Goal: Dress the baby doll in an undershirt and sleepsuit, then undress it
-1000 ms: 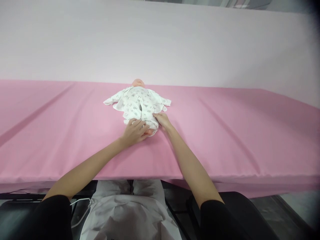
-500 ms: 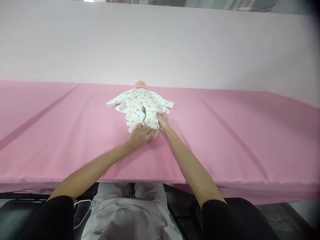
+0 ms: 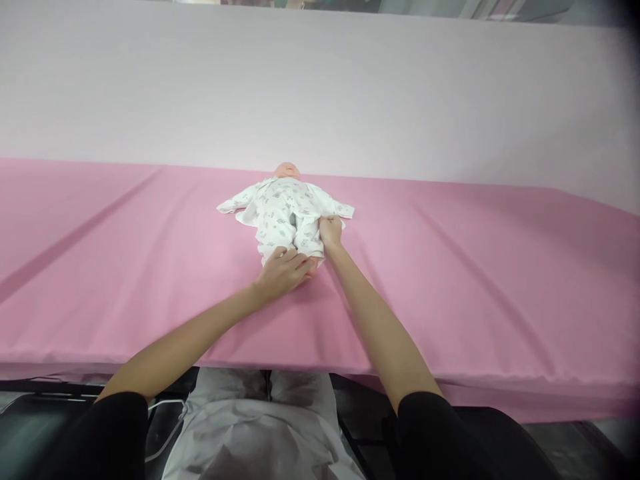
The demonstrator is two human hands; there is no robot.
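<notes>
A baby doll point(image 3: 287, 171) lies on its back, head away from me. It wears a white printed top point(image 3: 285, 192) with both sleeves spread to the sides. White printed trousers point(image 3: 274, 235) cover its legs, and a dark gap shows between them. My left hand point(image 3: 284, 272) is closed around the doll's lower leg, beside a bare foot point(image 3: 313, 265) that pokes out of the trouser end. My right hand point(image 3: 331, 232) pinches the cloth of the trousers at the right side, near the doll's hip. Its fingertips are partly hidden by the fabric.
A pink cloth point(image 3: 450, 280) with long creases covers the table and hangs over its front edge. Behind the table stands a pale wall panel point(image 3: 320, 87). Dark chairs point(image 3: 40, 433) and a white cable point(image 3: 173, 433) are below, near my lap.
My right hand has moved up along the trouser side, from the lower leg toward the doll's hip. My left hand stays at the doll's feet. The view has shifted slightly.
</notes>
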